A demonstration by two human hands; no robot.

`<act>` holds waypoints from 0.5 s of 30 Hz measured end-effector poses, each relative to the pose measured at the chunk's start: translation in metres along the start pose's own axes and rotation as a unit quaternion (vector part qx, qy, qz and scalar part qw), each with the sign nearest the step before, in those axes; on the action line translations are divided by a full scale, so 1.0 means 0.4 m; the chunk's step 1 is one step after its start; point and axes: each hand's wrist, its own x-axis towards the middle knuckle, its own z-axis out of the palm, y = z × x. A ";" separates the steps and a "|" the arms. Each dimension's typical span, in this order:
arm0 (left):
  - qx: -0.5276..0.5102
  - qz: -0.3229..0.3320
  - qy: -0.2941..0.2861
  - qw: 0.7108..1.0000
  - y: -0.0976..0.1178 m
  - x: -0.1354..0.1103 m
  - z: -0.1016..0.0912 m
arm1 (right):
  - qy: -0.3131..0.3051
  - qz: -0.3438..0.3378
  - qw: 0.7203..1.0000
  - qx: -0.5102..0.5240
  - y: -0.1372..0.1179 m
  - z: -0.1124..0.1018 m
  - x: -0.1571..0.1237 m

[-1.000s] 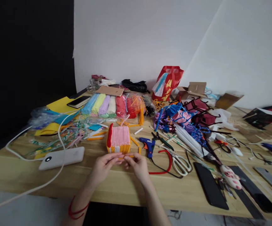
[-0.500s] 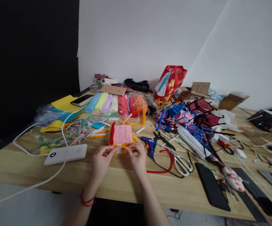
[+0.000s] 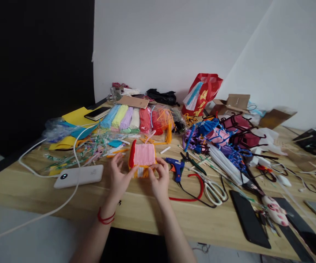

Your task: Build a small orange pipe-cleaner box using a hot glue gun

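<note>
A small house-like box made of pipe cleaners stands in front of me, with a pink top point(image 3: 144, 154), an orange front point(image 3: 147, 173) and a red pipe cleaner point(image 3: 132, 154) along its left edge. A pale strip shows in the middle of the front. My left hand point(image 3: 119, 179) has its fingers spread at the left, its thumb touching the front. My right hand point(image 3: 160, 179) grips the box's front right corner between thumb and curled fingers. Just right of it lie a blue glue gun point(image 3: 176, 167) and a bent red pipe cleaner point(image 3: 197, 188).
White-handled scissors point(image 3: 214, 191), green-handled pliers point(image 3: 194, 164) and a black phone point(image 3: 248, 219) lie to the right. A white power bank point(image 3: 88, 175) with a cable point(image 3: 75, 190) is at left. Bundled pipe cleaners point(image 3: 125, 117) and a red bag point(image 3: 204, 95) stand behind.
My left hand has let go of the front edge and its fingers have spread leftward. My right hand stays at the box's right corner. The view has shifted slightly.
</note>
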 end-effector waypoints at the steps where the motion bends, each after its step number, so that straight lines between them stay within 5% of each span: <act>1: -0.027 -0.018 -0.027 0.999 -0.008 0.001 0.004 | -0.004 0.001 1.000 0.004 0.004 0.000 0.001; 7: -0.127 -0.066 -0.104 0.984 0.003 -0.001 0.023 | -0.012 0.023 0.999 0.034 0.016 -0.005 0.008; 15: -0.121 -0.067 -0.115 0.984 0.019 0.003 0.018 | 0.031 0.099 0.985 0.134 0.010 0.002 0.012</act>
